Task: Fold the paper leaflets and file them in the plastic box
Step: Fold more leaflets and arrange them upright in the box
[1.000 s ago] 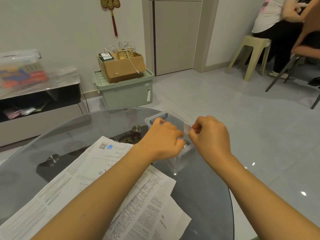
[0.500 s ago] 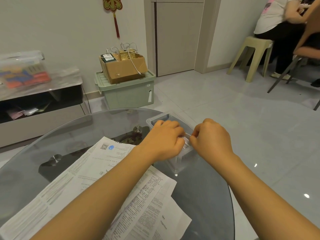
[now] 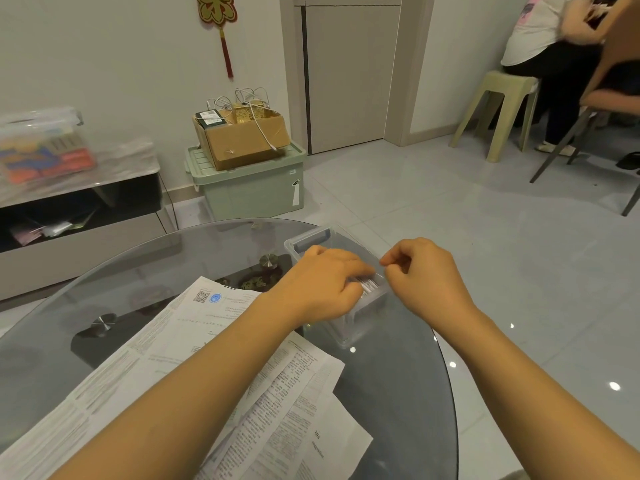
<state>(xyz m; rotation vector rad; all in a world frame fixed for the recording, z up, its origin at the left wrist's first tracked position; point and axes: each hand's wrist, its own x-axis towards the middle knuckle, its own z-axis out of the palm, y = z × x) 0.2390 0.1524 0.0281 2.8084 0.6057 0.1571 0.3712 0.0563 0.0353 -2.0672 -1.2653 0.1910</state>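
Observation:
A small clear plastic box (image 3: 308, 239) stands on the round glass table (image 3: 398, 403), near its far right edge. My left hand (image 3: 322, 282) reaches into the box and pinches a folded leaflet (image 3: 369, 285) between thumb and fingers, low inside among other folded papers. At the box's right rim, my right hand (image 3: 422, 271) has its fingers curled, and no paper shows between thumb and forefinger. Several unfolded printed leaflets (image 3: 194, 341) lie flat under my left forearm.
The table's curved edge runs just right of the box, with tiled floor beyond. A green storage bin (image 3: 252, 188) carrying a cardboard box stands by the wall. A low cabinet (image 3: 79, 216) is at left. A person sits on a stool (image 3: 502, 98) at far right.
The folded leaflet, held by both hands above the box, has gone down into it under my left hand. My right hand has let go and drawn slightly right.

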